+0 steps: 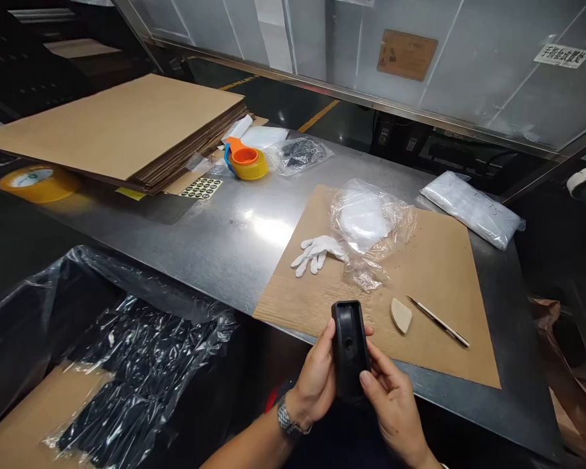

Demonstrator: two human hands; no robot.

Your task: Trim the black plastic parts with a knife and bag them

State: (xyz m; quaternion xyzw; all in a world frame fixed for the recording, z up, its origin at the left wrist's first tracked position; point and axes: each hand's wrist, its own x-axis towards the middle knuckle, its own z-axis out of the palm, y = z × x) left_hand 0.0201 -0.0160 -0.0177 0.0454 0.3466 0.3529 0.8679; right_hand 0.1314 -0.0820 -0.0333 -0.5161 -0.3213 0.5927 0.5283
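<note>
Between my two hands is a black, hollow, elongated part (pixel 350 348), its recessed side facing up toward me. My left hand (pixel 317 374) grips its left side, a metal watch on the wrist. My right hand (pixel 390 397) holds the right side, with the thumb on the lower right edge and fingers behind. Just beyond lies a cardboard sheet (pixel 444 280). On it are a beige wedge-shaped pad (pixel 401 316), a thin pointed stick like a brush or pen (pixel 438 322), a white glove (pixel 317 253) and a clear plastic bag (pixel 364 221) with white material inside.
A cardboard stack (pixel 127 124) covers the table's far left, near a tape dispenser (pixel 247 161), a sticker sheet (pixel 201 188) and a bag of black pieces (pixel 300 154). A wrapped white packet (pixel 473 207) lies at right. Left below stands a plastic-lined box (pixel 81 391) with black bagged items.
</note>
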